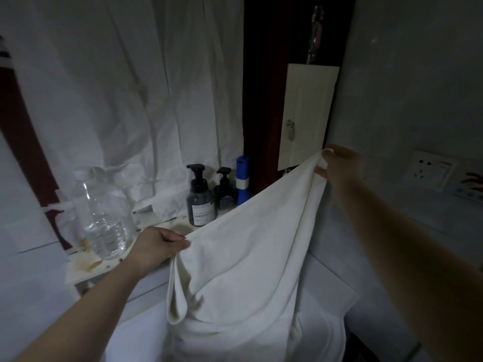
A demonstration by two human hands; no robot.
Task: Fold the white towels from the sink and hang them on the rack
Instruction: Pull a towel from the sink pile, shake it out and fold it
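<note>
Hanging between both hands, white towel (243, 257) held up by its top edge in front of a shelf (172, 226). Left hand (159, 245) pinches the lower corner; right hand (337, 165) grips the higher corner. Dark pump bottle (200, 202) and clear plastic bottle (104, 218) stand behind.

Both bare arms reach forward. The left hand (159, 248) curls its fingers round one top corner of the white towel (248, 257). The right hand (337, 168), higher at 2 o'clock from the left, pinches the other corner, its arm nearly straight.
</note>
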